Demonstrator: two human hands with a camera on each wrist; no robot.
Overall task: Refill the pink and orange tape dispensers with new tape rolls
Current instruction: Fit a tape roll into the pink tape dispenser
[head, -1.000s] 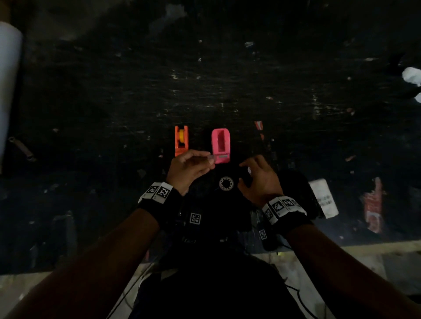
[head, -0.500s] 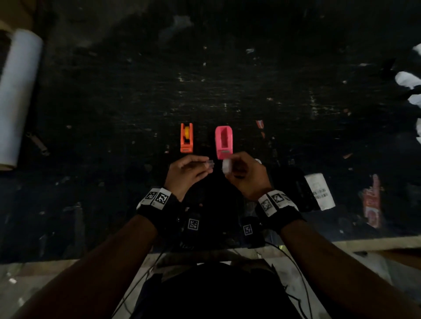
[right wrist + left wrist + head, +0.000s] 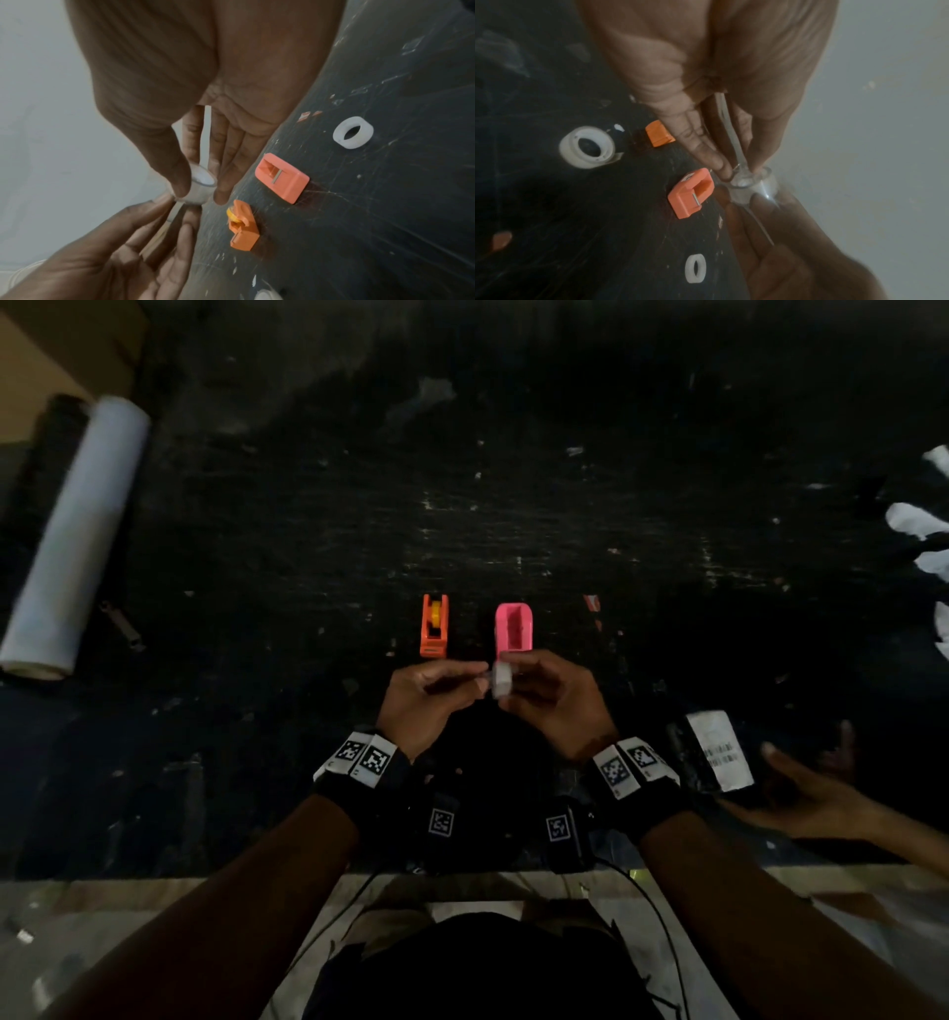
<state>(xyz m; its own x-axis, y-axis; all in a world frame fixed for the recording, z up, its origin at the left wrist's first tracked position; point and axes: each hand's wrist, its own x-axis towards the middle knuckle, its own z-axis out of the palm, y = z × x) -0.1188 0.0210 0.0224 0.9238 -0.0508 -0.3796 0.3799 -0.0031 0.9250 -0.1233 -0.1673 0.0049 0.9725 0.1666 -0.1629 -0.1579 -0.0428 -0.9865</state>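
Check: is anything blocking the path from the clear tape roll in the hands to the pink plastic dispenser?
Nothing visible. The clear tape roll, pinched by the right hand, sits just before the pink plastic dispenser, whose open slot looks empty.

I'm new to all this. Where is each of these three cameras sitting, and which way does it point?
Head: worn on the head, looking down at a dark scuffed table; both forearms and wristbands show, hands meeting over a small clear tape roll.
Left wrist: looks along the left hand, which pinches a pulled strip of the tape roll.
Right wrist: looks along the right hand, its grip on the roll.
Shared: all three show the orange tape dispenser and pink tape dispenser.
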